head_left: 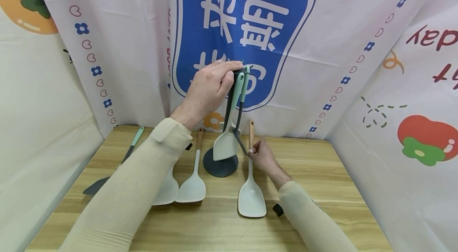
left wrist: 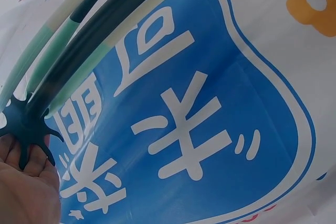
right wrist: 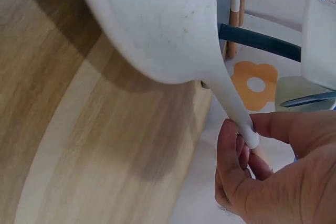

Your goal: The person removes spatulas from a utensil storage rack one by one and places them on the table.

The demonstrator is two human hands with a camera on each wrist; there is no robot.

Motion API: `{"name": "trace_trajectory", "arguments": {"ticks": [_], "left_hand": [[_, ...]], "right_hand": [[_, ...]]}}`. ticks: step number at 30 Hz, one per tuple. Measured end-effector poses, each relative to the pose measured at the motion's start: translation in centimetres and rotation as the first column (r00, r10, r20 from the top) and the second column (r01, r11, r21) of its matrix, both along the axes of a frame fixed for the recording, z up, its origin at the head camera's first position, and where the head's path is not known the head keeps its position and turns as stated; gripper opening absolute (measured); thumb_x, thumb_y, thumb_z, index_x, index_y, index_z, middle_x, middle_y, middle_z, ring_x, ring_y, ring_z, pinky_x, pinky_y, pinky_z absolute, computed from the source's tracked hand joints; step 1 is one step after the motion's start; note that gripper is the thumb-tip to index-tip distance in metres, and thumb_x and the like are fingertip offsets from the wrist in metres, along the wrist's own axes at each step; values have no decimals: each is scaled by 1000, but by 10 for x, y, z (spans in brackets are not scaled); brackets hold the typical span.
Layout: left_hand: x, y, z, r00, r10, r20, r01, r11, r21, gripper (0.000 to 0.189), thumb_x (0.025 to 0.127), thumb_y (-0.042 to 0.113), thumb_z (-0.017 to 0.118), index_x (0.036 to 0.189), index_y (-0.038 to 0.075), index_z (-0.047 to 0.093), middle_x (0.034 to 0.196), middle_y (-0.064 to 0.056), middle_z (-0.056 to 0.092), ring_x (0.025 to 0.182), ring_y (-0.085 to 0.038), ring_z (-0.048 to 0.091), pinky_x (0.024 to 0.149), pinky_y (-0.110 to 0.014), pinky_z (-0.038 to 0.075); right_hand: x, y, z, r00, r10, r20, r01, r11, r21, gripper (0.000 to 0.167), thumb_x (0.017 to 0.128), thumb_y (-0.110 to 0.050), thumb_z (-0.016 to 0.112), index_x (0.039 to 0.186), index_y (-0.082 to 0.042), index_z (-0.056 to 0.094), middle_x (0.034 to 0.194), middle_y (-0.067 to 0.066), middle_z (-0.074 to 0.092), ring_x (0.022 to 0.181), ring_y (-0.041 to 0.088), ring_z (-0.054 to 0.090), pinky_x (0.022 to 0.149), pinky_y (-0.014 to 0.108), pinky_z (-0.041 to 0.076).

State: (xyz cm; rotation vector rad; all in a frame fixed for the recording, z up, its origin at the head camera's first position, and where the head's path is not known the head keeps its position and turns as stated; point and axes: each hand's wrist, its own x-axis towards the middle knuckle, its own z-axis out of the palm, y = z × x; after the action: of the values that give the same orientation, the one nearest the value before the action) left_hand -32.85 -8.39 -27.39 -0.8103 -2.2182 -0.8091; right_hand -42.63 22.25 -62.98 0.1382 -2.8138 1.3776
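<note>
I see a person with both hands busy at a wooden table (head_left: 200,228). The left hand (head_left: 211,83) is closed over the hooked top (left wrist: 26,129) of a dark stand (left wrist: 97,38); its fingers lie across the hooks and the thumb is at the side. From the hooks hang a pale turner (head_left: 225,146) with green handle and, beside it, a dark tool (head_left: 240,117), also with green handle. The round base (head_left: 220,169) is on the table, below them.

The right hand (head_left: 264,156) pinches a spatula (head_left: 252,198) between thumb and fingers, where its white neck meets the wooden handle. This spatula is to the right of the base, with its wide head toward the person. I cannot tell if the head touches the table.

To the left of the base lies a second spatula (head_left: 192,188), also with wooden handle, and just beside it a white head (head_left: 168,190), partly hidden by the left sleeve (head_left: 121,188). Farther left is a dark turner (head_left: 94,186).
</note>
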Motion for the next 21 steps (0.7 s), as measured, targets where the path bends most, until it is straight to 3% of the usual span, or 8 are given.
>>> {"name": "trace_trajectory", "arguments": {"ticks": [10,11,13,14,17,18,20,21], "left_hand": [[2,0,0,1000,7,9,-7,1000,-1,55,123,32,39,160,11,73,165,-7,74,166,-32,62,148,-37,37],[2,0,0,1000,8,11,-8,1000,-1,55,123,32,39,160,11,73,166,-7,74,166,-32,62,148,-38,37],[3,0,0,1000,13,14,-13,1000,-2,54,123,32,39,160,12,72,166,-6,73,166,-31,61,148,-38,37],[2,0,0,1000,14,13,-14,1000,-2,54,123,32,39,161,12,72,166,-6,73,166,-31,61,148,-39,37],[3,1,0,1000,18,8,-18,1000,-6,54,123,32,39,161,12,72,166,-6,73,166,-32,62,148,-39,37],[3,1,0,1000,19,3,-19,1000,-7,54,122,32,39,161,12,72,166,-6,73,165,-32,62,148,-38,37],[3,2,0,1000,21,-6,-21,1000,-10,55,123,32,39,161,12,72,166,-6,73,165,-32,63,148,-38,37],[3,2,0,1000,23,-8,-23,1000,-11,55,123,32,39,161,12,72,166,-6,73,165,-32,63,148,-37,36]], "right_hand": [[7,-2,5,986,-7,165,12,1000,-28,38,101,-20,91,123,-16,60,104,7,72,80,22,75,64,37,70],[20,-8,22,985,-8,173,13,999,-31,37,103,-17,90,124,-13,60,104,8,72,80,23,75,65,38,70],[28,-12,29,985,-4,174,8,1000,-21,34,103,-13,87,122,-13,59,102,6,70,80,22,74,65,36,70],[40,-17,43,988,8,156,-6,1000,-12,33,104,-12,86,123,-10,59,103,7,70,81,22,74,66,35,70],[49,-21,51,988,15,152,-17,1000,7,32,105,-11,85,123,-9,58,102,6,70,81,20,73,67,33,70],[40,-16,37,988,25,150,-26,1000,6,33,105,-11,86,122,-11,58,101,5,70,79,19,73,65,32,70],[42,-16,39,988,42,149,-43,999,3,35,106,-13,86,127,-7,58,104,9,72,80,21,75,67,34,71],[34,-14,28,987,46,156,-47,999,3,34,106,-12,85,125,-6,58,102,10,71,77,20,75,64,34,70]]}}
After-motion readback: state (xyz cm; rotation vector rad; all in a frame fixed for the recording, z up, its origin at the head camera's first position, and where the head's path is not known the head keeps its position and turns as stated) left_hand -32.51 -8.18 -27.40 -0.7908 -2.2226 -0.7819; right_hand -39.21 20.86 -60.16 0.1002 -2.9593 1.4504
